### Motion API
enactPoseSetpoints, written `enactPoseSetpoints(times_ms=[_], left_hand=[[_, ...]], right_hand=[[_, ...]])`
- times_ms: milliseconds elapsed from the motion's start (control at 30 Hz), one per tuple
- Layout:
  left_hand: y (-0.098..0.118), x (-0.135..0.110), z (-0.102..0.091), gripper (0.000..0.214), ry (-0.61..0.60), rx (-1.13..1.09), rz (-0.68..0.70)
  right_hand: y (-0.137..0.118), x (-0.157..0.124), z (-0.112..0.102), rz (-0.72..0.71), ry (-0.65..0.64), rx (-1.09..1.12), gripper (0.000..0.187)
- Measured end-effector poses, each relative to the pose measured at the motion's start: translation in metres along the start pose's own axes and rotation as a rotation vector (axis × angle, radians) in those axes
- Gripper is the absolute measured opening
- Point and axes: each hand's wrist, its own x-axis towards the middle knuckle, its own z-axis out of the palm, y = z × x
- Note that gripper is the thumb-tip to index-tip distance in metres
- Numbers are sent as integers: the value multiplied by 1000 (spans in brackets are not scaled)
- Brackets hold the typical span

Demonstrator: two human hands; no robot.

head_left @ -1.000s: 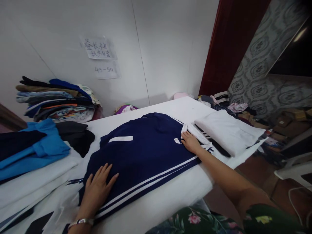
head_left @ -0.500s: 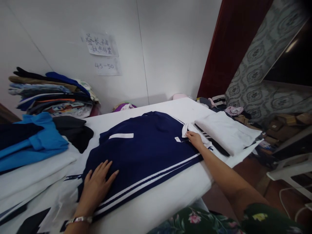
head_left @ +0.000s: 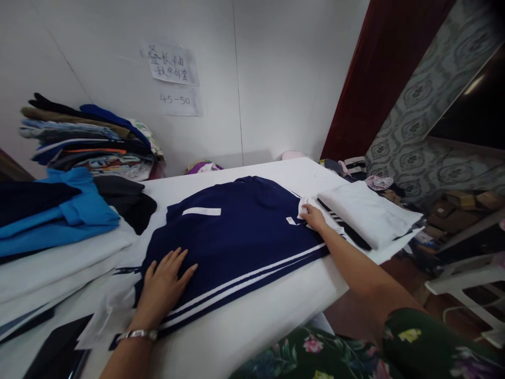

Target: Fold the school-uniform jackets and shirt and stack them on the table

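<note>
A navy blue garment (head_left: 236, 237) with two white stripes along its near edge lies spread on a white table. My left hand (head_left: 165, 284) rests flat on its near left part, fingers spread. At the garment's right side, my right hand (head_left: 314, 217) pinches a white part of the fabric (head_left: 304, 206) near the small white tag (head_left: 291, 221). A white strip (head_left: 202, 211) shows on the navy cloth at the far left. White cloth (head_left: 118, 302) sticks out from under the garment beside my left wrist.
Folded white and black clothes (head_left: 369, 213) lie to the right. On the left are a blue garment (head_left: 79, 218), black cloth (head_left: 130, 202) and white clothes (head_left: 59, 258). A tall clothes stack (head_left: 90, 142) stands behind them, by the wall. A white stool (head_left: 465, 279) is at the right.
The view has shifted slightly, so things appear a little further right. Both hands keep nearly the same places on the garment.
</note>
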Motion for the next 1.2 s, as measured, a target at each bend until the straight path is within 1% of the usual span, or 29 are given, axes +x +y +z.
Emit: enactPoseSetpoints(times_ms=[100, 167, 233, 300, 400, 467, 533, 567, 600, 667, 733, 767, 833, 967, 1033, 1100, 1200], left_hand=[[3, 1, -4, 40, -10, -53, -34], [5, 2, -8, 40, -18, -97, -77], [6, 2, -11, 41, -30, -116, -96], [7, 2, -11, 41, -32, -105, -81], [6, 1, -10, 41, -33, -73, -54], [6, 1, -9, 42, -51, -43, -51], [5, 1, -8, 43, -65, -12, -30], [5, 0, -8, 44, -65, -1, -13], [4, 0, -8, 45, -63, 7, 1], [3, 0, -8, 44, -57, 21, 22], [2, 1, -7, 42, -56, 37, 21], [2, 2, -6, 41, -57, 47, 14], [2, 3, -6, 42, -64, 75, 7], [3, 3, -7, 43, -83, 138, 5], [4, 3, -8, 43, -89, 158, -5], [3, 3, -9, 45, -92, 166, 4], [2, 3, -7, 46, -85, 156, 23]], right_hand=[[0, -3, 3, -4, -8, -10, 44], [0, -4, 1, -20, -25, 7, 47], [3, -4, -6, -38, -43, 44, 50], [11, -7, -19, -53, -30, 133, 52], [34, -19, -46, -44, 51, 256, 49], [53, -34, -61, -43, 120, 295, 48], [71, -54, -69, -92, 211, 293, 45], [79, -66, -69, -138, 240, 258, 44], [85, -77, -67, -192, 243, 200, 43], [93, -96, -56, -292, 182, 69, 43], [97, -109, -45, -349, 103, -13, 44], [99, -112, -41, -351, 85, -14, 44], [103, -112, -39, -306, 91, 64, 45], [114, -100, -54, -108, 231, 333, 42], [118, -95, -62, -32, 252, 403, 40], [117, -93, -68, -24, 220, 372, 38], [110, -91, -72, -113, 174, 179, 35]])
